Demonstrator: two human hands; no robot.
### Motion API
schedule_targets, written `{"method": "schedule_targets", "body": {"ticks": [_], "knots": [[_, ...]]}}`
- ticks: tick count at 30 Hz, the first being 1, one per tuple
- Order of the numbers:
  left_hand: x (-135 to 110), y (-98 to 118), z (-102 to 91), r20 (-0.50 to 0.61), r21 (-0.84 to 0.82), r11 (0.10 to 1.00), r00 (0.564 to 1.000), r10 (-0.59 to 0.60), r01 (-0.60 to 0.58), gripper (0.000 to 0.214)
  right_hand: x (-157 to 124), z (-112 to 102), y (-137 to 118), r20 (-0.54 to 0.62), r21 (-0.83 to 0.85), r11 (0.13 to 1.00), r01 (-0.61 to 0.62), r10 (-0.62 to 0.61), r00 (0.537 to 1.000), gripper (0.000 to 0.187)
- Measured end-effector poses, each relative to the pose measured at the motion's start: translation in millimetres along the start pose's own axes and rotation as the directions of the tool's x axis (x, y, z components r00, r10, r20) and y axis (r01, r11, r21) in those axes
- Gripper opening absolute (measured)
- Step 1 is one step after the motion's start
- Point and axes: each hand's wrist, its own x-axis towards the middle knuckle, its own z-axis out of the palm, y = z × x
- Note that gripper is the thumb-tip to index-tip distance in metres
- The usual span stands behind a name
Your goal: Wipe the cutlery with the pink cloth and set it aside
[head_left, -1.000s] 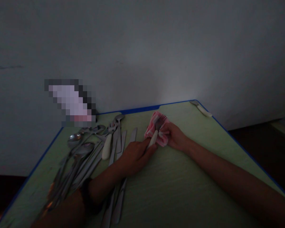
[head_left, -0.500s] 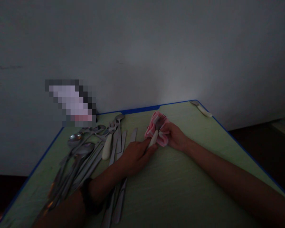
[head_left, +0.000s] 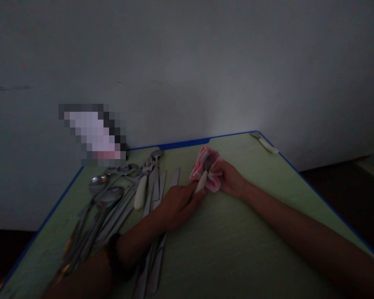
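A fork with a white handle (head_left: 202, 181) is gripped by its handle in my left hand (head_left: 180, 204). Its metal head lies against a pink-and-white cloth (head_left: 200, 165), tines pointing up and to the right. My right hand (head_left: 228, 177) is closed on the cloth at its right side, thumb near the fork's neck. The fingers underneath the cloth are hidden. Left of my left hand lies a pile of metal cutlery, with a ladle-like spoon (head_left: 112, 195), several knives (head_left: 175, 177) and a thick white handle (head_left: 140, 193) among it.
A white-handled utensil (head_left: 268, 145) lies at the table's far right corner. The pale green table (head_left: 237, 249) has a blue edge and stands against a grey wall (head_left: 187, 74). A pixelated, phone-shaped object (head_left: 93, 133) leans at the far left corner.
Almost nothing differs. Both hands, the fork and the cloth keep nearly the same place, and the cutlery pile is unmoved.
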Motion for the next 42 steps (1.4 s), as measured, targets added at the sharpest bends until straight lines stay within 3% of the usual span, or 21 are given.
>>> {"method": "schedule_targets", "body": {"ticks": [25, 35, 42], "knots": [[0.4, -1.3, -0.4, 0.008, 0.007, 1.000, 1.000, -0.006, 0.006, 0.037, 0.8, -2.3, 0.9, 0.032, -0.020, 1.000, 0.008, -0.007, 0.999, 0.010], [0.1, -0.7, 0.3, 0.000, 0.013, 1.000, 1.000, -0.005, 0.005, 0.037, 0.8, -1.5, 0.3, -0.026, -0.003, 1.000, 0.000, 0.000, 1.000, 0.007], [0.5, -1.0, 0.2, 0.006, 0.010, 1.000, 1.000, 0.000, 0.000, 0.037, 0.6, -1.2, 0.7, 0.019, -0.013, 1.000, 0.012, -0.012, 1.000, 0.009]]}}
